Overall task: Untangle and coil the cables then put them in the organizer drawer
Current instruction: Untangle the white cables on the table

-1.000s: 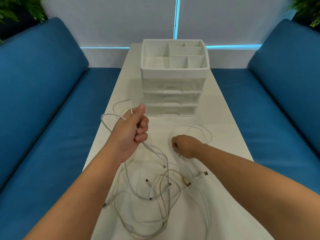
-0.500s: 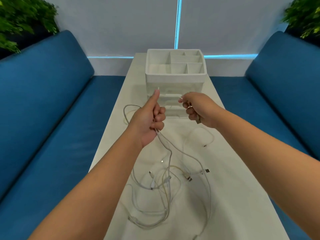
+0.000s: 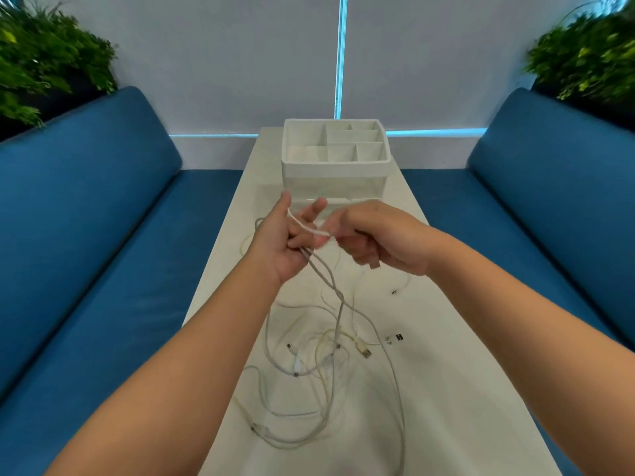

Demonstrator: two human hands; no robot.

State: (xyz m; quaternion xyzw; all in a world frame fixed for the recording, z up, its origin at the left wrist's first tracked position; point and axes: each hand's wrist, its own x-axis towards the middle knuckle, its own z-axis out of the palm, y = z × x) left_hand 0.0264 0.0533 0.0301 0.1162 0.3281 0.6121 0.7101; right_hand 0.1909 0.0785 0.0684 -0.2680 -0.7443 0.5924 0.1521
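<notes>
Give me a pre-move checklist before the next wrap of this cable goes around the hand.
1. Left hand has the white cable across its palm: ok.
2. Right hand pinches the cable end near the left fingers: ok.
3. Held cable is free of the tangle on the table: not ok, it runs down into the pile of cables.
4. Coil already formed on the left hand: cannot tell, only one strand shows plainly.
5. Organizer drawer is open to receive the coil: not ok, as far as shown; the hands partly hide the drawers.
</notes>
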